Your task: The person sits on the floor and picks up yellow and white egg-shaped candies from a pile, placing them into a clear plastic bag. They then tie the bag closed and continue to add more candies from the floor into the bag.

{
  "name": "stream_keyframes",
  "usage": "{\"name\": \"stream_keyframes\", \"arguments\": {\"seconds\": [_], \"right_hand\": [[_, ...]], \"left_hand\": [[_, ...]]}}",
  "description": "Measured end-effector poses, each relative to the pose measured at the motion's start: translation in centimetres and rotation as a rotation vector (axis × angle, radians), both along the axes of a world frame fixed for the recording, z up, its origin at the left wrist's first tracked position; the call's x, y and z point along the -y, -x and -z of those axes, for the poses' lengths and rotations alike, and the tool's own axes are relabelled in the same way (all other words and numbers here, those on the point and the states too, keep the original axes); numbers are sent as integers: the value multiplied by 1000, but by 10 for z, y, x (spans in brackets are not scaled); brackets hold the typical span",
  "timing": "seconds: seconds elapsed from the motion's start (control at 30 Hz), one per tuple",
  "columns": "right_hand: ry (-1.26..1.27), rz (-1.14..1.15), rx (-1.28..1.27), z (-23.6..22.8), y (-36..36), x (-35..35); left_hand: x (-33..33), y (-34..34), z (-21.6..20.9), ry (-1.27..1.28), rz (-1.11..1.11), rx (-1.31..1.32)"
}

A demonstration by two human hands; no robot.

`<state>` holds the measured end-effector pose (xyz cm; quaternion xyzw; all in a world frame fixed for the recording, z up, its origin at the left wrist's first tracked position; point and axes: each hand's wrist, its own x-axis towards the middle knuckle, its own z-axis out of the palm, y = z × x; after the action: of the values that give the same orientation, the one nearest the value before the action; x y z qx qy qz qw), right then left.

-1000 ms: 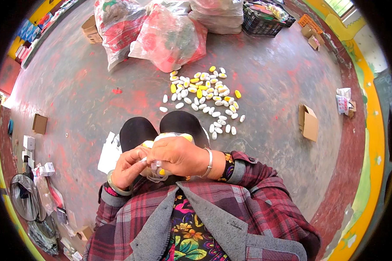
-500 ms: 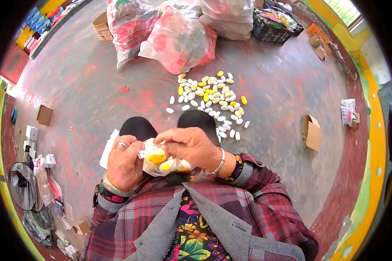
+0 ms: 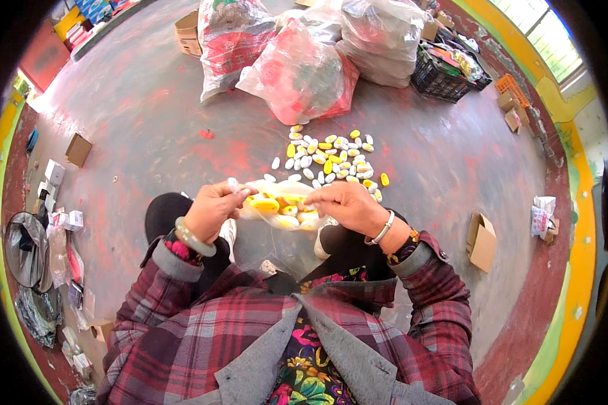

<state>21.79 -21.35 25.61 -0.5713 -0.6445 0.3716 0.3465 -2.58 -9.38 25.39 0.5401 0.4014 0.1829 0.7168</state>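
Observation:
A clear plastic bag [image 3: 287, 219] with several yellow and white oval pieces inside is stretched between my hands, above the gap between my parted knees. My left hand [image 3: 211, 210] pinches its left end, and a bit of white material sticks up between thumb and finger. My right hand [image 3: 348, 208] has its fingers closed on the bag's right side; the fingertips are partly hidden. Just beyond the bag, loose white and yellow oval pieces [image 3: 328, 160] lie scattered on the floor.
Large filled plastic sacks [image 3: 297, 71] stand ahead, with a black crate [image 3: 441, 74] to their right. An open cardboard box [image 3: 481, 241] lies at right, and another small box [image 3: 78, 150] at left. Bags and small white boxes [image 3: 71, 220] line the left wall.
Both hands have moved forward and farther apart, drawing the bag out between them. My knees have spread. The white sheet by my left knee is no longer visible.

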Motion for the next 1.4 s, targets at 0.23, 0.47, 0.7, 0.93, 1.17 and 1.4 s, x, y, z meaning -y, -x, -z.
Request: {"name": "stream_keyframes", "arguments": {"seconds": [0.23,0.47,0.7,0.93,1.17,1.4], "right_hand": [[466,-306,-29,43,-48,-31],[624,-556,553,110,-61,-79],[801,-948,521,178,-60,-113],[776,-987,480,246,-73,-124],[461,-510,475,260,-96,-140],[402,-162,507,284,-128,-113]], "left_hand": [[-38,-26,96,340,55,49],[-27,-43,187,445,-79,-71],[-12,-46,253,490,-115,-223],[-7,-49,290,136,-151,-552],[-22,-26,344,210,384,-833],[-29,-79,303,362,-96,-485]]}}
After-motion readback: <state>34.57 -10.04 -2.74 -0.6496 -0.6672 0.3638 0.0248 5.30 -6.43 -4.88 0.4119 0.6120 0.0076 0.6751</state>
